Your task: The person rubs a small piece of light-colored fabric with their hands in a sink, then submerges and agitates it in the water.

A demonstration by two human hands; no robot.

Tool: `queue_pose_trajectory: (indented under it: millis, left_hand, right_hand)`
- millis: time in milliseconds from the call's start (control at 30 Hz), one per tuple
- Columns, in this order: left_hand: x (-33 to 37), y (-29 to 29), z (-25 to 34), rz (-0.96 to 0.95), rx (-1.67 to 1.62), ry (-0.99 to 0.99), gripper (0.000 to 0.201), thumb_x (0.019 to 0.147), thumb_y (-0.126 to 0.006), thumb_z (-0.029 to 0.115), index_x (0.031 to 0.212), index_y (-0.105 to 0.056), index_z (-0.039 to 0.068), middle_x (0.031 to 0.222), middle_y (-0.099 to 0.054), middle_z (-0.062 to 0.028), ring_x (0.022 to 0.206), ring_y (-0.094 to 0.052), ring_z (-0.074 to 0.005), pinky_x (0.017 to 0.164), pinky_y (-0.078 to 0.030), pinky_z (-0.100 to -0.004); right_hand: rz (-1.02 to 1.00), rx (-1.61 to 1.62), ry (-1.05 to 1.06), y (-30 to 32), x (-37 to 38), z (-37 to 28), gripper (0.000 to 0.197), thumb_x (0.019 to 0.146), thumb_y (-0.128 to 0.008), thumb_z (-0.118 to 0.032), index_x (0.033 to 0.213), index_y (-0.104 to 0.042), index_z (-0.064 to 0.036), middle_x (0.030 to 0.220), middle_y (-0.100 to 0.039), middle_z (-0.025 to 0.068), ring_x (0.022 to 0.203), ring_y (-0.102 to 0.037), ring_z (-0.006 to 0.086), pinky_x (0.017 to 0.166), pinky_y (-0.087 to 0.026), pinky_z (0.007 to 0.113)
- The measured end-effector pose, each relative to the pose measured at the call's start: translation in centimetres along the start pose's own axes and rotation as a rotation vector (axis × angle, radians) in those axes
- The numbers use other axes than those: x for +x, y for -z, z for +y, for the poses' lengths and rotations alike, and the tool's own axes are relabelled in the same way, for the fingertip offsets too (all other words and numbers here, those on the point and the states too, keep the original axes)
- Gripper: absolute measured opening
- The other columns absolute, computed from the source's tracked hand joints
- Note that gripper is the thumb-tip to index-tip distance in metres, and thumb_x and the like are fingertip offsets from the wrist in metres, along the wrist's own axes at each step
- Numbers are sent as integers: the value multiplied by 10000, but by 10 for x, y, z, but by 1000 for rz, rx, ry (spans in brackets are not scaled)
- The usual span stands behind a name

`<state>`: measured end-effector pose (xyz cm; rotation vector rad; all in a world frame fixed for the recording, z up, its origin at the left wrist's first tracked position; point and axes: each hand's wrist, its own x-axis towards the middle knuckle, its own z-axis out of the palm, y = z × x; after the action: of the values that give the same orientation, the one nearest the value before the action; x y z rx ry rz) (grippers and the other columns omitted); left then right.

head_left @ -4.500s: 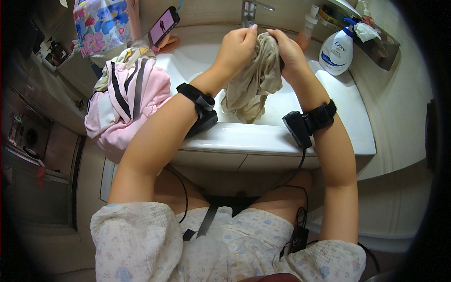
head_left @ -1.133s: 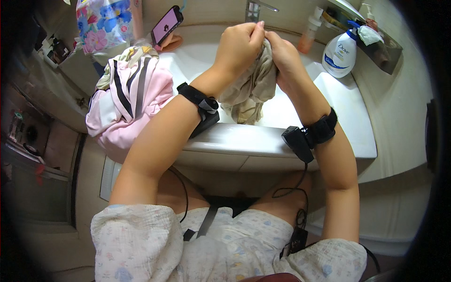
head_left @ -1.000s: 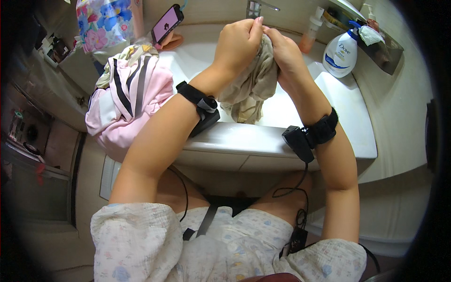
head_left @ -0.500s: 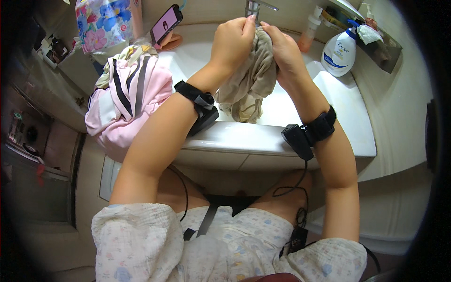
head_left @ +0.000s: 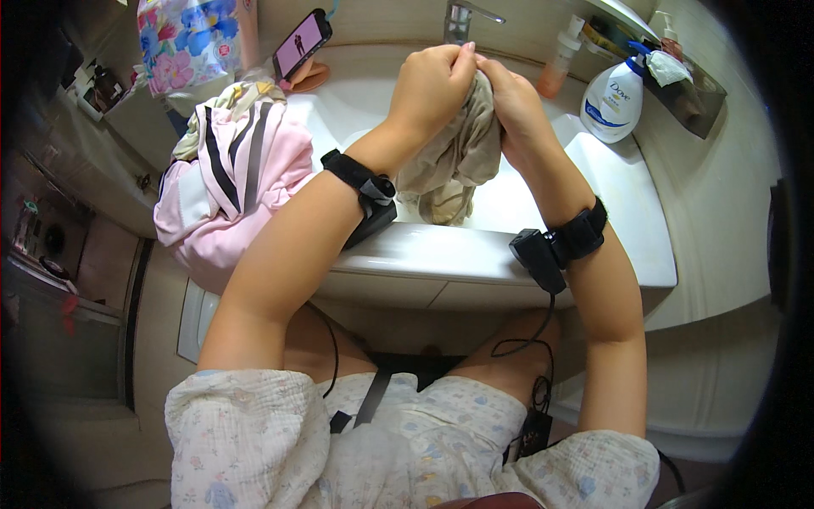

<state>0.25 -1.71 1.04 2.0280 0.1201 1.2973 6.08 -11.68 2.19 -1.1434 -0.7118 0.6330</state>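
A wet-looking beige-brown cloth garment [head_left: 465, 153] hangs bunched over the white washbasin [head_left: 407, 244], its lower end down in the bowl. My left hand [head_left: 434, 92] is closed on the garment's top from the left. From the right, my right hand [head_left: 514, 103] grips the same top edge, and the two thumbs nearly meet. Just beyond my hands stands the chrome faucet [head_left: 462, 19]; its spout is partly hidden behind them. What kind of garment it is, I cannot tell.
Pink clothes [head_left: 263, 170] with dark stripes are piled on the basin's left side. Behind them are a flowered pack [head_left: 191, 47] and a phone [head_left: 301, 44] on a stand. A white pump bottle [head_left: 612, 100] and an orange-tinted bottle [head_left: 558, 64] stand at the right.
Both hands have come slightly toward me with the garment, away from the faucet, so more of the faucet shows. The grip on the garment stays.
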Motion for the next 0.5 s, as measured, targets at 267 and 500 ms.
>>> queue_pose_trajectory:
  millis: [267,500]
  left_hand:
    - [-2,-4,4,-55,-13,84,383,901,-471,262,663,-491,-37,497,-361,-13,495,-305,-78,439,-270,-283]
    - [-4,-3,12,-89,-88,-12,397,894,-504,282,648,-478,-29,506,-345,5,504,-298,-70,433,-258,-267]
  right_hand:
    - [-3,-4,-35,8,1,-3,348,897,-461,-286,948,-571,41,880,-603,74,769,-557,131,689,-443,268]
    - [21,-19,-20,11,4,-5,338,902,-449,-275,934,-568,40,873,-600,80,763,-554,132,679,-447,268]
